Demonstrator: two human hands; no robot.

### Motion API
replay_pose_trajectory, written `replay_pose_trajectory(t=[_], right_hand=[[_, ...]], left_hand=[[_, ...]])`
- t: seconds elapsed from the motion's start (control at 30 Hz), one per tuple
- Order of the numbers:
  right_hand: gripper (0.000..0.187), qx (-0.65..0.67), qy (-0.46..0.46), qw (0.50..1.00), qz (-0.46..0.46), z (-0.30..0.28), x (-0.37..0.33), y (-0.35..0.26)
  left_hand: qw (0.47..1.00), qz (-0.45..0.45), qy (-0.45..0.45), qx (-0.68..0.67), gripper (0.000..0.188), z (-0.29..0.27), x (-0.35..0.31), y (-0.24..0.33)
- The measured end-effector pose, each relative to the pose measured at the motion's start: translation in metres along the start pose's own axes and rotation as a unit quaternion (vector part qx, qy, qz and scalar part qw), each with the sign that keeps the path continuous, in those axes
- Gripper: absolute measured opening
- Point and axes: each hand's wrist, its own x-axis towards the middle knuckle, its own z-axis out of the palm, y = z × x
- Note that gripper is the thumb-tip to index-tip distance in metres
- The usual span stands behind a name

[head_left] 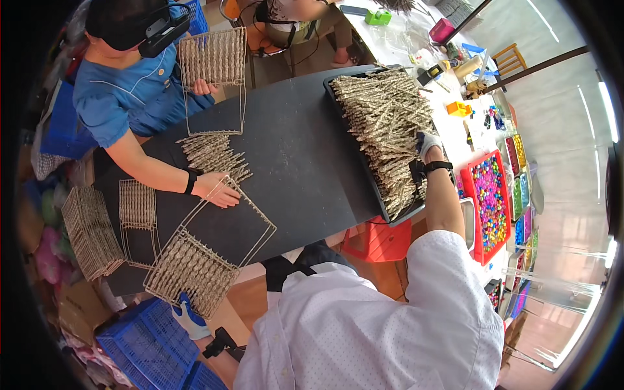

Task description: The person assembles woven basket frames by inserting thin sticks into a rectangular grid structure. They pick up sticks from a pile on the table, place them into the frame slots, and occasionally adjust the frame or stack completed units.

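Two hands busy | right hand (428,144), gloved, grip closed among sticks (383,123) in black tray (364,170) on table (305,162) | left hand (190,318) clasps filled wire rack (192,270) at table's near edge | step: loading rack; next seemingly needs one stick pulled free.

This is a small craft workshop. A black desk (299,149) carries a tray (364,156) heaped with pale twisted sticks (383,123) and wire frames (208,253) strung with them. Trays of coloured beads (489,205) line a side desk, and blue plastic crates (146,344) stand on the floor.
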Motion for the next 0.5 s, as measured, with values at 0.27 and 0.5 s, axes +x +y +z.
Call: replay_pose_trajectory(t=[0.27, 0.5], right_hand=[[0.004, 0.181, -0.035, 0.977, -0.107, -0.119, 0.144, -0.024], [0.024, -0.624, 0.043, 0.741, -0.244, -0.066, 0.005, -0.071]], left_hand=[[0.999, 0.034, -0.028, -0.018, 0.047, -0.009, 0.018, -0.039], [0.987, -0.054, 0.091, 0.119, 0.027, 0.020, -0.003, -0.001]])
